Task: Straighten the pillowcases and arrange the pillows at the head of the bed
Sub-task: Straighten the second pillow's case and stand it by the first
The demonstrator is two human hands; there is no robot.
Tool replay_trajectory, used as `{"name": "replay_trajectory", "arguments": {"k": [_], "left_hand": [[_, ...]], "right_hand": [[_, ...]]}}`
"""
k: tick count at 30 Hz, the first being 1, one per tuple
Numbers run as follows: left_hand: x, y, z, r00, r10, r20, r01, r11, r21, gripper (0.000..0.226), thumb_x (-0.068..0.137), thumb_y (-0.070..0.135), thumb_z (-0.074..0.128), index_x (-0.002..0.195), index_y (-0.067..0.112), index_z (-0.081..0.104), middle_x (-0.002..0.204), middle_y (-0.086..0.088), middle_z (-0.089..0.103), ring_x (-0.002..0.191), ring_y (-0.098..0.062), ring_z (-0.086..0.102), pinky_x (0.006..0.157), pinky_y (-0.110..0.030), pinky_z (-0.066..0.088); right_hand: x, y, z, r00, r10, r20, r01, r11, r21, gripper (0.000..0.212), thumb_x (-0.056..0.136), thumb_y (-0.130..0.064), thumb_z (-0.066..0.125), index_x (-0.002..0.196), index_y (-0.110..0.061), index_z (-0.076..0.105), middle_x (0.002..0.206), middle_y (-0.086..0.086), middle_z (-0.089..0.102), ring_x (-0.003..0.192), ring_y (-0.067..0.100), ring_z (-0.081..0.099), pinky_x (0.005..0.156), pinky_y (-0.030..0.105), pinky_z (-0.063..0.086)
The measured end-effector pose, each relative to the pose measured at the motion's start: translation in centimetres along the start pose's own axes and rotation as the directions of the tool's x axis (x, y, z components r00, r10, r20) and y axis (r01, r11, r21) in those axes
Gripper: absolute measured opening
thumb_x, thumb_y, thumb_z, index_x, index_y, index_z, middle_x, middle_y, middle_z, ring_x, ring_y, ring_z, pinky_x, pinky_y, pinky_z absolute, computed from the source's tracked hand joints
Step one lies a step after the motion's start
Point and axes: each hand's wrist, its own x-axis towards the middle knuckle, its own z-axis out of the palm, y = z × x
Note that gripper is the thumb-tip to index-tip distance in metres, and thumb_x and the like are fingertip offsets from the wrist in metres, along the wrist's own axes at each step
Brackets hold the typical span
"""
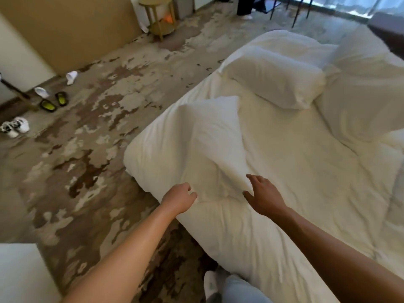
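Note:
A white pillow lies slack and creased near the bed's near-left corner, its far corner standing up. My left hand is at the pillow's near edge with the fingers curled against the cloth. My right hand hovers over the pillow's near-right corner, fingers spread and holding nothing. A second white pillow lies farther up the bed. A third pillow leans at the right. The bed has a wrinkled white sheet.
Patterned brown carpet runs along the bed's left side. Slippers and shoes lie by the left wall. A round gold side table stands at the back. A person's legs are at the top. My own foot is by the bed.

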Motion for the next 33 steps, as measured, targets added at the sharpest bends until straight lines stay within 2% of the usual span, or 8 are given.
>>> {"name": "replay_trajectory", "arguments": {"k": [5, 10, 16, 18, 21, 24, 28, 33], "left_hand": [[4.3, 0.4, -4.9, 0.999, -0.038, -0.025, 0.039, 0.999, 0.036, 0.059, 0.096, 0.054, 0.047, 0.143, 0.019, 0.051, 0.141, -0.004, 0.055, 0.115, -0.021, 0.059, 0.084, -0.034, 0.048], [10.3, 1.6, -9.7, 0.998, -0.012, -0.054, 0.014, 0.999, 0.038, 0.058, 0.097, 0.053, 0.047, 0.144, 0.020, 0.051, 0.143, -0.003, 0.054, 0.117, -0.021, 0.058, 0.086, -0.034, 0.048], [20.0, 0.7, -12.4, 0.999, -0.006, -0.038, 0.005, 1.000, -0.030, 0.054, 0.098, 0.050, 0.048, 0.143, 0.020, 0.051, 0.144, -0.004, 0.054, 0.122, -0.023, 0.057, 0.093, -0.037, 0.050], [23.8, -0.4, -12.9, 1.000, -0.017, -0.016, 0.016, 0.997, -0.070, 0.054, 0.098, 0.050, 0.048, 0.141, 0.019, 0.052, 0.143, -0.004, 0.055, 0.122, -0.024, 0.058, 0.096, -0.039, 0.051], [29.1, -2.5, -13.1, 0.998, -0.059, 0.030, 0.063, 0.985, -0.160, 0.054, 0.096, 0.052, 0.051, 0.138, 0.018, 0.053, 0.137, -0.005, 0.059, 0.115, -0.025, 0.061, 0.093, -0.038, 0.053], [33.8, -4.5, -12.9, 0.988, -0.120, 0.092, 0.141, 0.952, -0.271, 0.065, 0.093, 0.059, 0.052, 0.142, 0.017, 0.050, 0.137, -0.005, 0.060, 0.114, -0.026, 0.063, 0.088, -0.036, 0.052], [39.0, -6.4, -11.6, 0.970, -0.197, 0.141, 0.238, 0.882, -0.406, 0.082, 0.087, 0.069, 0.054, 0.148, 0.015, 0.043, 0.144, -0.007, 0.054, 0.123, -0.028, 0.059, 0.089, -0.036, 0.049], [42.8, -7.3, -7.9, 0.936, -0.298, 0.187, 0.352, 0.813, -0.463, 0.098, 0.082, 0.077, 0.055, 0.152, 0.012, 0.034, 0.148, -0.014, 0.045, 0.132, -0.036, 0.051, 0.101, -0.044, 0.047]], "right_hand": [[8.5, -1.3, -0.6, 1.000, -0.002, -0.005, 0.002, 0.997, 0.073, 0.068, 0.101, -0.046, 0.056, 0.159, -0.016, 0.037, 0.154, 0.012, 0.051, 0.138, 0.035, 0.050, 0.109, 0.045, 0.047], [15.5, -2.1, -0.3, 0.996, 0.086, 0.022, -0.088, 0.983, 0.163, 0.068, 0.100, -0.048, 0.054, 0.157, -0.017, 0.036, 0.150, 0.012, 0.053, 0.134, 0.035, 0.052, 0.102, 0.046, 0.049], [23.6, -4.9, 2.2, 0.983, 0.172, 0.064, -0.181, 0.962, 0.204, 0.072, 0.100, -0.051, 0.056, 0.160, -0.019, 0.031, 0.157, 0.011, 0.046, 0.139, 0.033, 0.048, 0.105, 0.047, 0.048], [26.6, -6.5, 3.4, 0.977, 0.188, 0.101, -0.204, 0.961, 0.185, 0.077, 0.099, -0.054, 0.056, 0.162, -0.022, 0.026, 0.163, 0.012, 0.037, 0.144, 0.034, 0.042, 0.109, 0.048, 0.046], [30.3, -9.3, 5.4, 0.952, 0.225, 0.207, -0.260, 0.952, 0.161, 0.090, 0.094, -0.063, 0.058, 0.165, -0.030, 0.014, 0.174, 0.011, 0.011, 0.156, 0.037, 0.024, 0.117, 0.052, 0.038], [33.4, -11.6, 7.3, 0.918, 0.305, 0.251, -0.345, 0.929, 0.131, 0.102, 0.087, -0.075, 0.058, 0.164, -0.041, 0.001, 0.175, 0.005, -0.006, 0.160, 0.037, 0.007, 0.119, 0.061, 0.034], [36.1, -12.8, 9.7, 0.882, 0.410, 0.234, -0.435, 0.898, 0.066, 0.109, 0.082, -0.085, 0.054, 0.160, -0.048, -0.013, 0.174, 0.002, -0.017, 0.160, 0.039, -0.004, 0.117, 0.072, 0.026], [37.0, -12.7, 12.3, 0.871, 0.450, 0.198, -0.464, 0.885, 0.031, 0.106, 0.085, -0.083, 0.050, 0.160, -0.048, -0.017, 0.173, 0.002, -0.024, 0.160, 0.038, -0.010, 0.120, 0.074, 0.018]]}}
